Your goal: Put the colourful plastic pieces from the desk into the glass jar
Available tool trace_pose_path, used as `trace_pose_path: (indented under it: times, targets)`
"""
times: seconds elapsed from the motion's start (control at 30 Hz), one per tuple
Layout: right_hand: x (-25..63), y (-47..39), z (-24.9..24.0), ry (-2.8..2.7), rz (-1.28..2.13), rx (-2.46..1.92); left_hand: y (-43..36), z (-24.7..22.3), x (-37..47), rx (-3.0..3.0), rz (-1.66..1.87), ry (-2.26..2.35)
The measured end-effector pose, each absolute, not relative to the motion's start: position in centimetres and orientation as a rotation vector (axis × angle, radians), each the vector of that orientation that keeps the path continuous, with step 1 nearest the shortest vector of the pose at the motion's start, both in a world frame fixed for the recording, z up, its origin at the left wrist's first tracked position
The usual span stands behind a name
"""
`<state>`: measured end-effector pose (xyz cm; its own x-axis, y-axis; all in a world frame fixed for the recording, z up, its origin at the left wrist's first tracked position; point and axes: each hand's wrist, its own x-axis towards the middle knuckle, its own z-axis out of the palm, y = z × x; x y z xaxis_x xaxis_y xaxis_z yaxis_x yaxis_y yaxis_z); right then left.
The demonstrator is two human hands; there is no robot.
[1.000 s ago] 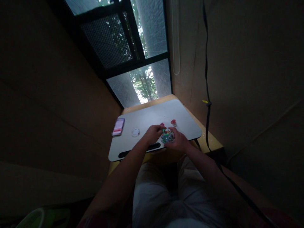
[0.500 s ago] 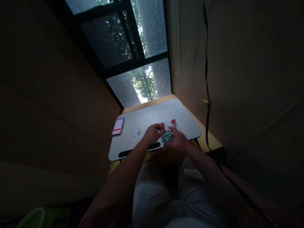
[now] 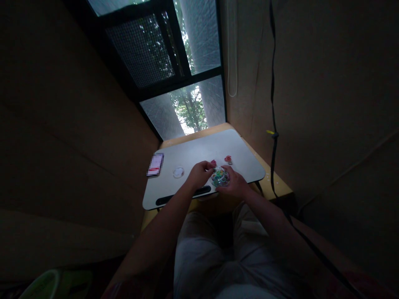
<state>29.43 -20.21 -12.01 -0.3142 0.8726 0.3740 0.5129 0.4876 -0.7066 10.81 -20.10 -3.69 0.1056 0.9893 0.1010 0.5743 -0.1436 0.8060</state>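
A clear round container (image 3: 220,177) with small green, yellow and other coloured pieces stands near the front edge of the white lap table (image 3: 199,151). My right hand (image 3: 234,182) is wrapped round its right side. Close to its left rim is my left hand (image 3: 200,174), with fingers bent together; whatever they may pinch is too small to make out. Just behind the container lies a small pink-red bunch (image 3: 213,162). A red-orange bunch (image 3: 228,159) sits further right. To the left, a clear round lid (image 3: 178,172) lies flat.
A phone (image 3: 155,164) lies at the table's left edge. The lap table stands on a wooden surface (image 3: 279,185) below a window. A black cord (image 3: 273,104) hangs at the right, and a green bin (image 3: 42,284) is at lower left.
My left hand has drawn back slightly to the left from over the container, and more of the coloured pieces show. My right hand keeps its hold.
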Motion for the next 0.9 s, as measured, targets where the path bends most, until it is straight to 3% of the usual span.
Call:
trace_pose_path:
  times: [0.53, 0.9]
  targets:
    - [29.4, -20.1, -12.3, -1.977, 0.630, -1.146, -20.9, -2.3, 11.1, 1.690, 0.970, 1.508]
    - [29.4, -20.2, -12.2, -1.973, 0.638, -1.170, -21.3, -4.6, 9.1, 1.441, 1.073, 1.483]
